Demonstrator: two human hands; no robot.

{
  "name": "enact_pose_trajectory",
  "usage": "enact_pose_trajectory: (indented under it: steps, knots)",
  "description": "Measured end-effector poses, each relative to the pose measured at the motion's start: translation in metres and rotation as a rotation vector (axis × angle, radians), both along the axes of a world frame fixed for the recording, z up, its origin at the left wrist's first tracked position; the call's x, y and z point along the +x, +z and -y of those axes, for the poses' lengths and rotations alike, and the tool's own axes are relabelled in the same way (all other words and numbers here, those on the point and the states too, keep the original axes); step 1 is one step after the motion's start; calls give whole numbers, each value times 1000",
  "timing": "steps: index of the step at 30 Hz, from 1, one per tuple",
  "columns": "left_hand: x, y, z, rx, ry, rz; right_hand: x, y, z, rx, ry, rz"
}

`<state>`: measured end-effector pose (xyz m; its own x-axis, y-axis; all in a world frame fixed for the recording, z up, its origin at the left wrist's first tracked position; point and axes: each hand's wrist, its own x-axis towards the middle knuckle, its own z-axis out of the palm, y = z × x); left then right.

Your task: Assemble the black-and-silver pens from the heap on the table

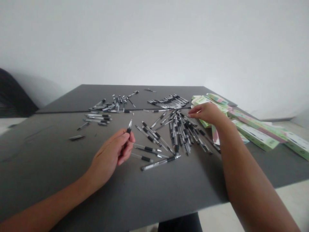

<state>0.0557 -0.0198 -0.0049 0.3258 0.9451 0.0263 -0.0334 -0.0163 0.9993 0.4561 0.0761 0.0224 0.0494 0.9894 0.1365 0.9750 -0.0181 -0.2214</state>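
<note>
In the lower middle, the left hand closes its fingers around a black-grip pen; the right hand, fingers open, is near the pile of pens at centre.

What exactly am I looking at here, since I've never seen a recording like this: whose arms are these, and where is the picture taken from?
There is no machine here. These are a person's own two hands, seen from a camera worn on their head, looking forward and down. The left hand holds a pen upright in its fingers, tip up. The right hand reaches out, open, just above a heap of clear pens with black grips. More pens lie in loose groups across the dark grey table, and green-and-white cardboard boxes lie overlapping at the right.
</note>
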Motion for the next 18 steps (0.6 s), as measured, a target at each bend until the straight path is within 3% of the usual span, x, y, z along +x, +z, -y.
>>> enact_pose_trajectory:
  steps: [4, 11, 18]
  knots:
    - [0, -2, 0, 2, -2, 5, -5, 4, 2, -179, 82, 38]
    - [-2, -8, -2, -6, -20, -1, 3, 1, 2, -299, 76, 49]
    - [-1, -8, -3, -14, -29, 9, 9, 4, 2, -290, 9, 88]
